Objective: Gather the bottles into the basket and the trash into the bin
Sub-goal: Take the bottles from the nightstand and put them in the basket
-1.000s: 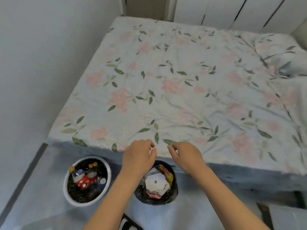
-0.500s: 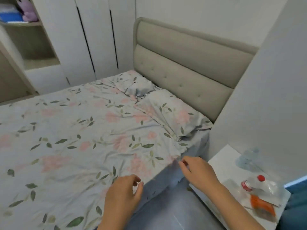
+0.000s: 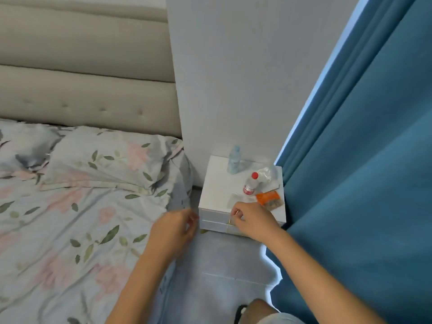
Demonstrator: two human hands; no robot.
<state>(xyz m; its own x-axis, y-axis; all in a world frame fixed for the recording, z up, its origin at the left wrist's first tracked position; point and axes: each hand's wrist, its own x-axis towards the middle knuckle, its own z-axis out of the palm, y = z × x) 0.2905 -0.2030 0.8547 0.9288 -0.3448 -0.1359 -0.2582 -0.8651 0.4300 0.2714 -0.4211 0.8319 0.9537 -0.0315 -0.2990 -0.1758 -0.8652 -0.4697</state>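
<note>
On the white nightstand (image 3: 216,183) stand a clear bottle with a pale cap (image 3: 234,160) at the back and a red-capped bottle (image 3: 250,184) nearer me. An orange snack wrapper (image 3: 268,199), a crumpled clear plastic bag (image 3: 268,174) and a flat clear wrapper (image 3: 238,198) lie beside them. My right hand (image 3: 253,220) hovers over the nightstand's front edge, fingers curled and empty. My left hand (image 3: 174,228) hangs empty by the bed's edge, fingers loosely bent. Basket and bin are out of view.
The bed with floral sheet (image 3: 70,218) and pillow (image 3: 112,160) fills the left. A padded headboard (image 3: 86,66) stands behind. A blue curtain (image 3: 362,171) hangs on the right, close to the nightstand. Grey floor (image 3: 217,265) runs between bed and curtain.
My view has swung from the basket and bin at the foot of the bed to the nightstand. Both hands have moved toward it, the right now over its front edge.
</note>
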